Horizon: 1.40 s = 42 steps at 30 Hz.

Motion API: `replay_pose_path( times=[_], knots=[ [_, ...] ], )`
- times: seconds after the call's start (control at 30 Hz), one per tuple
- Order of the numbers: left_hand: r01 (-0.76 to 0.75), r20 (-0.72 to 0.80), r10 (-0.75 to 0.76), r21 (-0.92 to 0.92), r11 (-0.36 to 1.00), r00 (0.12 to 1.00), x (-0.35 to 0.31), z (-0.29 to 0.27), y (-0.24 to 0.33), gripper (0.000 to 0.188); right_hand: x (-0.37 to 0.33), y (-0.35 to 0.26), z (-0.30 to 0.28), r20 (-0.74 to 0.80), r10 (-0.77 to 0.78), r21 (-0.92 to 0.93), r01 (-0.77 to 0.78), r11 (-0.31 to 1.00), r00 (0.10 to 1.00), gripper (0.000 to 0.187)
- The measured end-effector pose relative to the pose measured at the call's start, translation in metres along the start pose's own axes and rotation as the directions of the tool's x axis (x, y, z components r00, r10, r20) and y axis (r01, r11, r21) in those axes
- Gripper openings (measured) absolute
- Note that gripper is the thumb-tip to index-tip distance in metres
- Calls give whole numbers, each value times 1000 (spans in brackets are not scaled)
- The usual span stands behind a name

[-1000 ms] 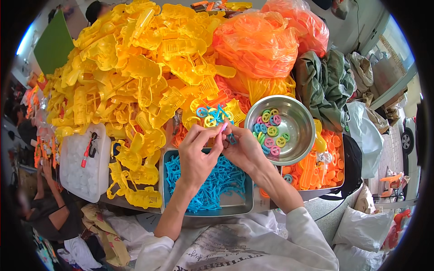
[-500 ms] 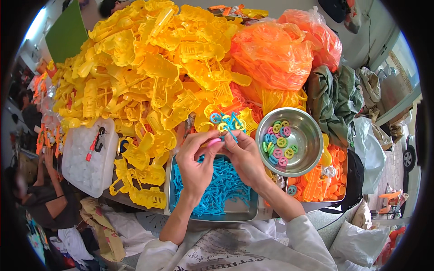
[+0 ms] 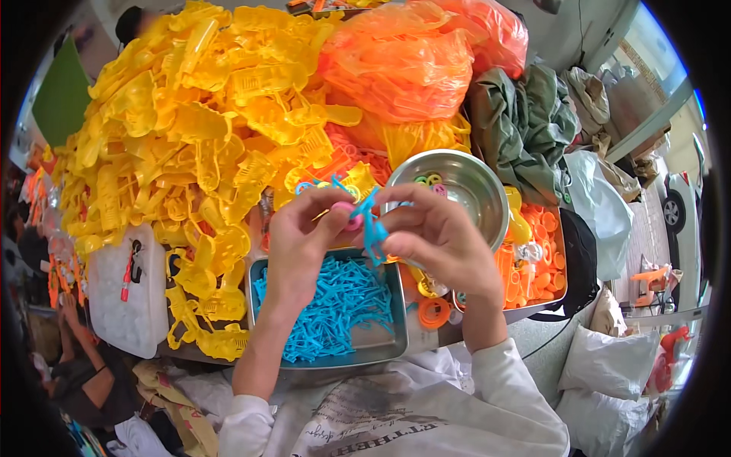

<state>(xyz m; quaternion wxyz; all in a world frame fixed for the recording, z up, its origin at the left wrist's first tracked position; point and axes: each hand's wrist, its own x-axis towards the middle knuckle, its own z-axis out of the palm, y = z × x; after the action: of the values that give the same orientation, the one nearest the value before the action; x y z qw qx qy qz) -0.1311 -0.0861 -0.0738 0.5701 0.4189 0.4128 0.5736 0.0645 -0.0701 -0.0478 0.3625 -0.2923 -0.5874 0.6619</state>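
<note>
Just above a metal tray point(image 3: 381, 346) full of thin blue plastic pieces point(image 3: 327, 305), my two hands are close together. My left hand point(image 3: 301, 236) pinches a small pink plastic wheel point(image 3: 349, 215) between thumb and fingers. A blue plastic part point(image 3: 373, 232) stands upright beside the wheel, slightly blurred. My right hand point(image 3: 453, 240) has its thumb and fingers on the right side of this part; its fingertips are partly hidden. Behind my right hand, a round steel bowl point(image 3: 487, 186) holds small coloured wheels point(image 3: 434, 183), mostly covered by the hand.
A large heap of yellow plastic shells point(image 3: 190, 114) fills the left and back. Orange bags point(image 3: 396, 65) and green cloth point(image 3: 525, 114) lie behind the bowl. Orange parts point(image 3: 544, 259) fill a tray at right. A whitish tub point(image 3: 126, 305) stands left; a co-worker's arm point(image 3: 87, 358) is beyond.
The view has shifted right, so the table's things appear further left. My hands have drawn slightly apart, and the right one now covers part of the bowl. The blue part shows more plainly.
</note>
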Motion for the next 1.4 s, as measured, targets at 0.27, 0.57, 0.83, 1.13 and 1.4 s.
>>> replay_pose_path(
  times=[0.27, 0.57, 0.83, 1.13, 1.4],
  knots=[
    [242, 374, -163, -175, 954, 913, 53, 73, -20, 38, -20, -19, -57, -166, -283, -172, 255, 952, 945, 31],
    [-576, 495, 309, 765, 289, 812, 102, 96, -138, 13, -26, -22, -65, -487, -259, -199, 183, 963, 834, 21],
    [-389, 366, 196, 586, 711, 910, 100, 89, -92, 15, -24, -24, -59, -494, -253, -276, 125, 953, 832, 24],
    [-119, -63, 119, 9, 993, 991, 9, 32, -16, 18, -1, -1, -37, -305, -396, -669, 101, 736, 866, 17],
    [-152, -133, 132, -151, 977, 982, -20, 4, -15, 17, 12, 4, 1, -258, -50, -365, -50, 930, 965, 20]
  ],
)
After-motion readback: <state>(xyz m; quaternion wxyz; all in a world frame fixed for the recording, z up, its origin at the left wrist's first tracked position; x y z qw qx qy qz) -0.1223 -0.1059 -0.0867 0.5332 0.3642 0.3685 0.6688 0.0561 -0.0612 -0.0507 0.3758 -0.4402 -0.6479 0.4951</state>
